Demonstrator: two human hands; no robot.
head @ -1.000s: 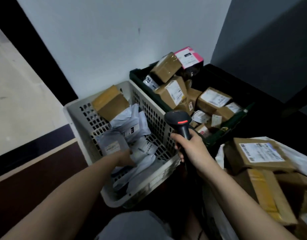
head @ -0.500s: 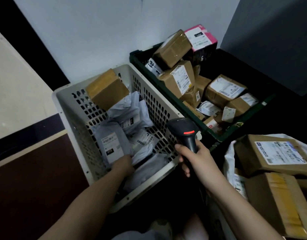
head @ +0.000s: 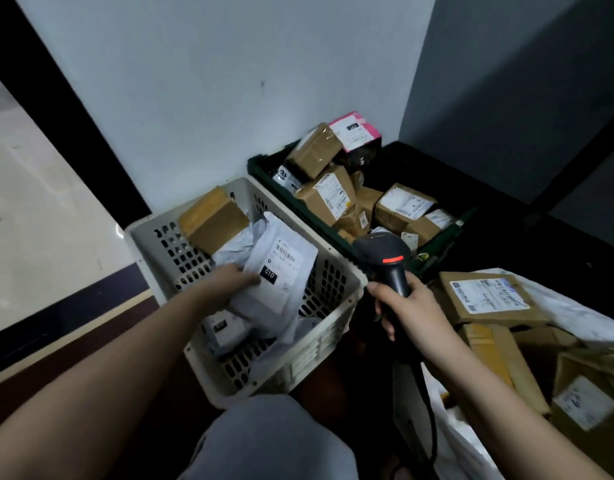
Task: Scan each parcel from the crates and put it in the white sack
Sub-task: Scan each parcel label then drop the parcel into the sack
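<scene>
My left hand [head: 229, 284] grips a grey poly-mailer parcel [head: 276, 282] by its left edge and holds it tilted above the white perforated crate [head: 333, 327], label side up. A black handheld barcode scanner [head: 385, 261] with a red stripe is in the grip of my right hand [head: 409, 313], just right of the crate and pointing away toward the mailer. More grey mailers and a brown box [head: 212, 220] lie in the white crate. The dark green crate [head: 264, 168] behind holds several cardboard parcels. The white sack [head: 568, 310] at right holds cardboard boxes.
A pale wall rises behind both crates and a dark wall stands at the right. The scanner's black cable [head: 430, 420] hangs down beside the sack. My knee in grey cloth [head: 274, 441] is at the bottom centre. Light floor lies to the left.
My left hand has lifted the labelled grey mailer out of the white crate and turned its label up. My right hand with the scanner stayed beside the crate.
</scene>
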